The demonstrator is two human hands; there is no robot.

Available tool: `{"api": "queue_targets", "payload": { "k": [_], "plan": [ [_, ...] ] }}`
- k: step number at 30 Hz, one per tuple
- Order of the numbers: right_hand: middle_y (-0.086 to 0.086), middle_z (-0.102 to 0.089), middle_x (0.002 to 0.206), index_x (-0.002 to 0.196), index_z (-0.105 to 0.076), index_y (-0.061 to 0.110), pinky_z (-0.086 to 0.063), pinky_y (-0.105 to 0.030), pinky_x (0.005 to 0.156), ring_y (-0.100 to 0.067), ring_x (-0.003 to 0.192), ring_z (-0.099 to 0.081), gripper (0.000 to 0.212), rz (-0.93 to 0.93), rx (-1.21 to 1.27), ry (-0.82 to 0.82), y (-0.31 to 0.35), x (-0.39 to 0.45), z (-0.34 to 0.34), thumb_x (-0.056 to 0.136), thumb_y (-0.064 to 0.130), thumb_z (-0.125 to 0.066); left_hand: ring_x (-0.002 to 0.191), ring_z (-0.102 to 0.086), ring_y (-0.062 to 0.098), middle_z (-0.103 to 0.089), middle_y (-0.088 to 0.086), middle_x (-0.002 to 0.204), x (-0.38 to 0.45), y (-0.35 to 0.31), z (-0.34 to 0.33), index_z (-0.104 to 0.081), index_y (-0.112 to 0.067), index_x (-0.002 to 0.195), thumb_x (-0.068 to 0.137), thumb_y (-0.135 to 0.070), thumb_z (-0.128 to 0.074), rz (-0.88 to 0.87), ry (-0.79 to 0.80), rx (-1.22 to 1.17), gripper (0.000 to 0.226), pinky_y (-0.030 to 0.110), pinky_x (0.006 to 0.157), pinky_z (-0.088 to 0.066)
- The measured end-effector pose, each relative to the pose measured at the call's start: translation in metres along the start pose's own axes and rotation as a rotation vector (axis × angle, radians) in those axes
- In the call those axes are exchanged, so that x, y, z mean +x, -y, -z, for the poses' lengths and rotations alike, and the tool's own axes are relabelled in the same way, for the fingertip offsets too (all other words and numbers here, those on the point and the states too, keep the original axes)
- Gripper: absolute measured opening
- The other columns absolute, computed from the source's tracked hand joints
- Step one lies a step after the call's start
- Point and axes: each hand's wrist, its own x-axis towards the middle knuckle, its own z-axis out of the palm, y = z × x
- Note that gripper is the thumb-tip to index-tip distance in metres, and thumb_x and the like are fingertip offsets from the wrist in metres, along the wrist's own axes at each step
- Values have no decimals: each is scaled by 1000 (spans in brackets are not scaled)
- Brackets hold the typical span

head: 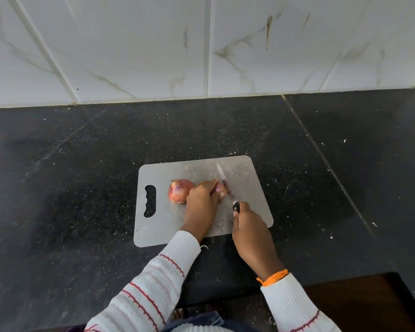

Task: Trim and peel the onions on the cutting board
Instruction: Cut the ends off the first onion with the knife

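A grey cutting board point(163, 226) lies on the black counter. An unpeeled red onion point(179, 190) sits on the board near its handle slot. My left hand point(203, 200) is curled over a second onion point(219, 188), mostly hidden under the fingers. My right hand point(249, 230) grips the black handle of a knife point(225, 185). The blade rests against the right end of the held onion, its tip pointing away from me.
The black speckled counter point(82, 176) runs back to a white marble-tiled wall point(201, 44). The counter's front edge drops off at the lower right, near a dark wooden surface point(369, 303). Small white crumbs are scattered on the counter.
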Motion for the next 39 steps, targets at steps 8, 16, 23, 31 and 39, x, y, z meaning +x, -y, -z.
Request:
{"api": "queue_targets", "payload": {
  "k": [8,16,23,31,39],
  "plan": [
    [-6,-62,111,124,-41,12,-49,-25,78,-19,98,-64,25,7,-77,20,12,3,4,100,19,-40,83,-60,14,-67,3,92,3,-1,1,-67,-10,90,88,-2,-56,-8,14,-29,14,28,83,-49],
    [-7,-62,109,122,-40,11,-52,-32,81,-23,97,-63,23,-9,-98,26,19,9,1,100,16,-38,78,-61,23,-66,7,85,4,2,-5,-63,-10,78,84,1,-56,-27,-3,-6,14,32,75,-49],
    [-7,-60,112,125,-39,11,-49,-29,80,-22,100,-62,25,-36,-108,38,21,10,-4,101,17,-34,83,-61,23,-68,8,91,5,2,-6,-68,-7,90,85,0,-57,-42,-43,12,14,33,78,-50],
    [-9,-60,112,125,-39,10,-48,-33,80,-27,101,-61,26,-62,-62,35,15,7,-13,99,13,-38,96,-62,24,-68,10,106,2,-1,-3,-68,-5,107,88,-3,-59,-7,-66,-7,22,14,77,-36],
    [-10,-61,104,126,-43,5,-51,-32,68,-29,88,-67,28,-56,-247,24,4,4,-32,99,12,-43,100,-60,25,-67,12,107,1,-2,-1,-66,-3,107,88,-4,-57,39,-42,-3,22,24,83,-40]
  ]
}}
